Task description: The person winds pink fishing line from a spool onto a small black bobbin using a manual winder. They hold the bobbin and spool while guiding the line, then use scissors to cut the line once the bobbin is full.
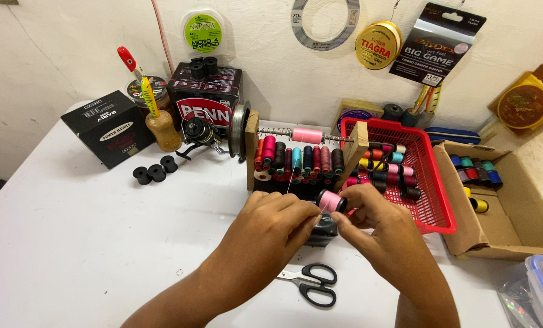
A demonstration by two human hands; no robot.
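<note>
Both my hands meet over the table's middle at a small pink thread spool (330, 200). My left hand (270, 228) pinches near the spool's left side, and a thin thread runs up from there to a pink spool (307, 135) on a metal rod in a wooden rack (251, 146). My right hand (378, 225) holds the small spool from the right. A dark object (324, 232) sits just beneath the spool, mostly hidden by my fingers.
Black-handled scissors (311, 282) lie near my wrists. Rows of coloured spools (296, 161) fill the rack. A red basket (429, 182) and a cardboard box (502, 206) hold more spools on the right. Black boxes (104, 124), a fishing reel (197, 130) and black bobbins (155, 172) stand at left.
</note>
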